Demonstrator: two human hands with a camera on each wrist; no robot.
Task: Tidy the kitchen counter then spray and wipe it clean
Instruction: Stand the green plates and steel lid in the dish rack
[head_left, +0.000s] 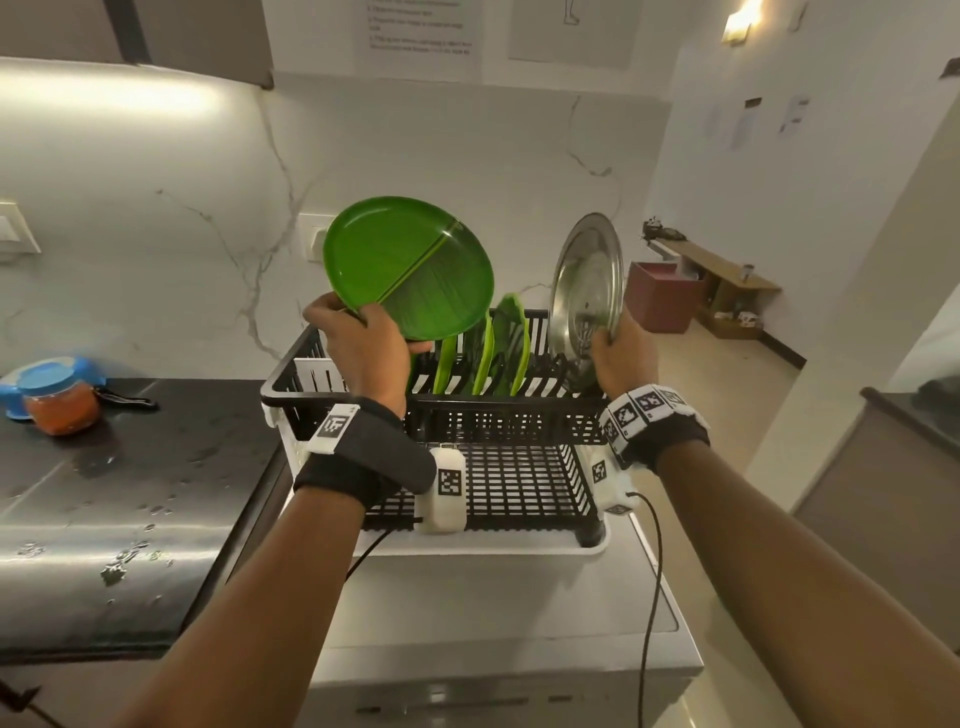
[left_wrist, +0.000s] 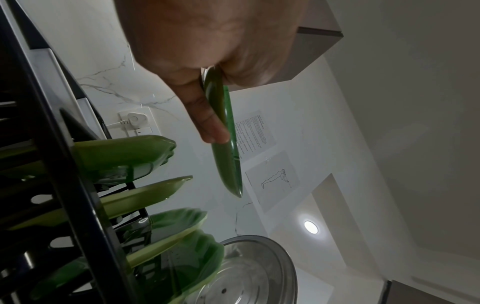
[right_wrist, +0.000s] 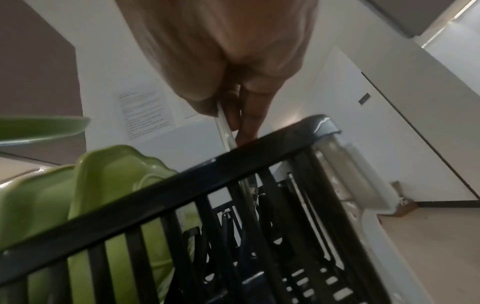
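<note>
**Two plates in hand over the dish rack**

From the head camera, my left hand grips the lower rim of a round green divided plate, held tilted above the left part of the black dish rack. My right hand pinches the edge of a steel plate, which stands nearly upright with its bottom down in the rack's right end. Between my hands, several green plates stand on edge in the slots. The rack sits in a white drip tray on a steel appliance top. To the left, the dark counter is wet with droplets, and an orange-filled jar with a blue lid stands near the wall.

On the left wrist camera, my thumb and fingers clamp the green plate edge-on, clear of the racked plates below it.

On the right wrist camera, which is blurred, my fingers close on the thin steel rim just above the rack's black rail.
</note>
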